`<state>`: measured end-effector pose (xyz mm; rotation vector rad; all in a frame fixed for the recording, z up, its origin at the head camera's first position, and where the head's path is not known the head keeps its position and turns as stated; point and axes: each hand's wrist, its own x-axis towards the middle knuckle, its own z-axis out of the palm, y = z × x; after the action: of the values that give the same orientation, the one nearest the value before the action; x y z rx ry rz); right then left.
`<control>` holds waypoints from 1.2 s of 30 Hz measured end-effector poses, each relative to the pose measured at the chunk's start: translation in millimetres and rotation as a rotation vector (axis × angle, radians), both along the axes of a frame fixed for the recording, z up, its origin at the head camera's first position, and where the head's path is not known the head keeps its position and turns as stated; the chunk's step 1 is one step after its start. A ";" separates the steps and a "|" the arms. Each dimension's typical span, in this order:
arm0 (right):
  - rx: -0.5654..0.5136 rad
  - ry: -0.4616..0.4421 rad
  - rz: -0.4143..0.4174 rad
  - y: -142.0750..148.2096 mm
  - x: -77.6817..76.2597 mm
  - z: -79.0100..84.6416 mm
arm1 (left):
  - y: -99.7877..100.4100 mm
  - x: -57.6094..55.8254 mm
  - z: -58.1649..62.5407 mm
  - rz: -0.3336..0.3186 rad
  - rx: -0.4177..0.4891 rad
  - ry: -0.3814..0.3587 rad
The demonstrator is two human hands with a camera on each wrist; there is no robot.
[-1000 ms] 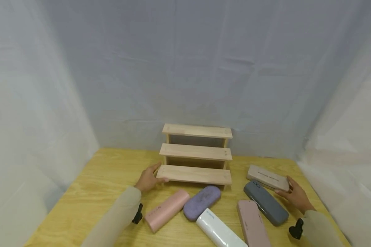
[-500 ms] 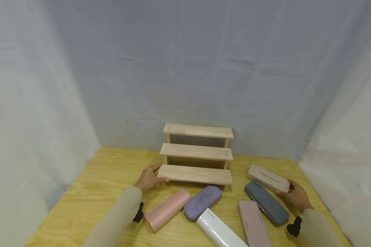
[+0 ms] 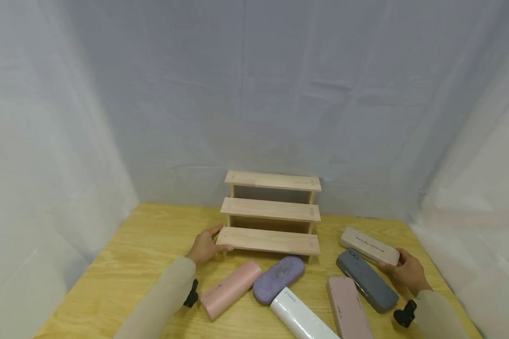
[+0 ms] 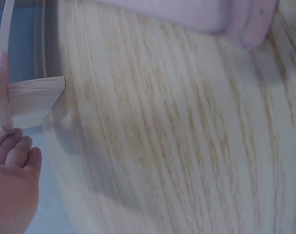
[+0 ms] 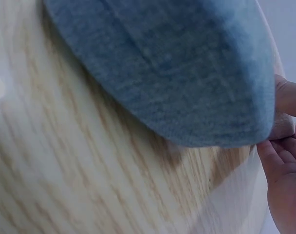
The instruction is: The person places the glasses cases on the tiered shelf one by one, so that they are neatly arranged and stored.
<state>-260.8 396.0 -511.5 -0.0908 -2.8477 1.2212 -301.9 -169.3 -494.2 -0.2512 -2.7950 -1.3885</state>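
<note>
Your left hand point(image 3: 204, 246) is clamped on the rack point(image 3: 269, 240), lowest shelf, left end; your right hand point(image 3: 409, 272) pinches the beige case point(image 3: 366, 245) beside the blue case point(image 3: 366, 281).

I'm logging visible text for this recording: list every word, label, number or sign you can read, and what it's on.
No word or number reads clearly.
Beige case: a dark line of lettering, too blurred.
White case: bluish lettering near its far end, too small.
Salmon-pink case: a row of characters, too small.
Mauve case: dark marks, too blurred.
Blue-grey case: a glasses-shaped sign.
Wooden stand: marks on its middle board, too blurred.
</note>
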 end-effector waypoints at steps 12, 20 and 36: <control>-0.092 0.042 0.024 1.5 -2.8 19.9 | 1.3 -2.9 5.9 0.009 -0.019 -0.039; -0.065 0.115 0.090 -8.5 -2.1 58.1 | -0.2 -4.6 5.9 0.009 -0.035 -0.033; -0.124 0.134 0.196 -65.5 -17.4 118.7 | 2.3 -2.6 5.1 0.000 -0.025 -0.039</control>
<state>-278.1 330.5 -392.8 0.2619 -2.7158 1.3810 -304.5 -167.1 -489.1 -0.2261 -2.8451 -1.3745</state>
